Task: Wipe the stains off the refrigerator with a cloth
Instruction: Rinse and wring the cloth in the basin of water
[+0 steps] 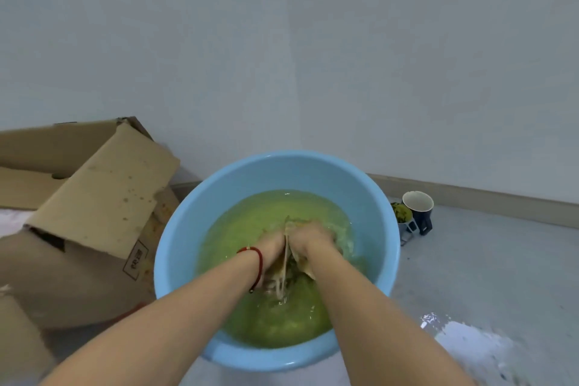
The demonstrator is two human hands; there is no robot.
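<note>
Stained cardboard boxes (87, 213), one with its flap folded open, crowd the left of a grey floor (488, 266) at the foot of a pale wall (282, 41). A further piece of cardboard (18, 341) pokes in at the lower left corner. Just beside the boxes sits a light blue plastic basin (175, 247), filled with murky yellow-green water (250, 316). Two bare forearms reach into it from the near edge. The left hand (273, 247), a red string bracelet (257, 263) on its wrist, and the right hand (308, 238) are pressed together at the middle of the basin, both bunched around a wet, beige cloth (286, 273). The cloth is crumpled into a tight wad between the palms, mottled with darker patches, with loose folds trailing down to the water. Fingers on both hands are partly under the surface and hard to make out. Right of the basin, by the skirting board (470, 194), stand a small container of green matter (401, 213) and a dark cup with a white interior (419, 207), touching each other. A wet, shiny patch (463, 341) spreads over the floor at lower right.
</note>
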